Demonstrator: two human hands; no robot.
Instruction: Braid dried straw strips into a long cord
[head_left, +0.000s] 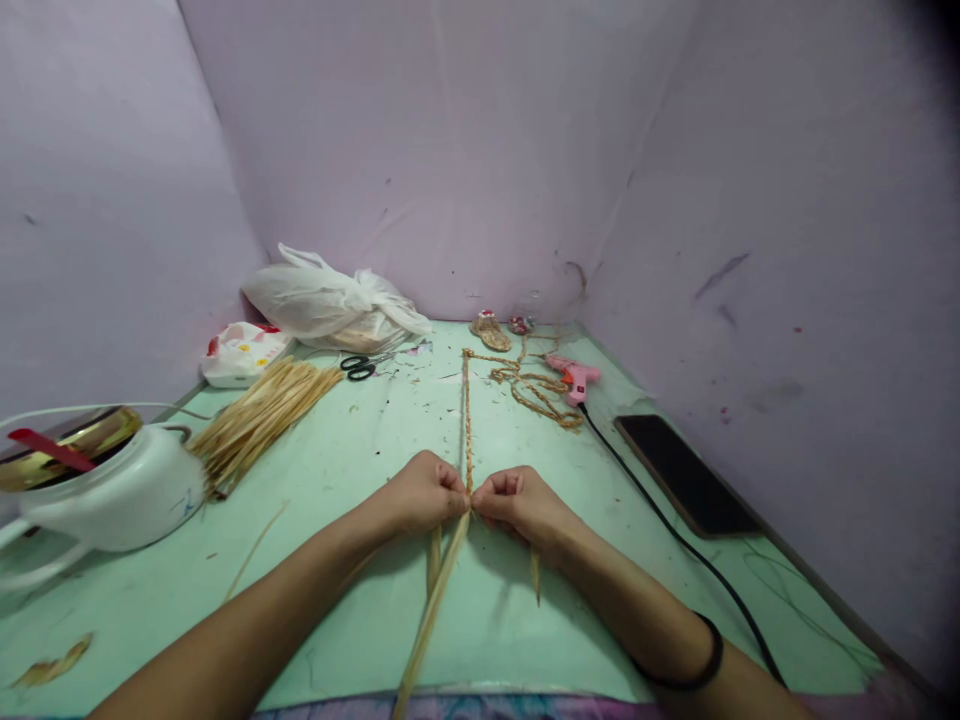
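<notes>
A thin braid [469, 420] of dried straw-coloured strips runs straight away from me over the table. At its near end my left hand [429, 493] and my right hand [517, 503] meet, each pinching the strips between thumb and fingers. One loose strip [431, 620] hangs from between the hands toward the table's front edge. A second strip end shows below my left hand, and a short one [535, 575] sticks out under my right. Farther off, the braid bends right into a loosely coiled length [536, 390].
Left are a bundle of dried strips [274, 415], scissors [358, 368], a white pot [127, 500], a wipes pack [244, 355] and a white plastic bag [330, 300]. Right are a pink glue gun [574, 377], its black cable [667, 520] and a phone [686, 475]. A small woven slipper [491, 330] lies behind.
</notes>
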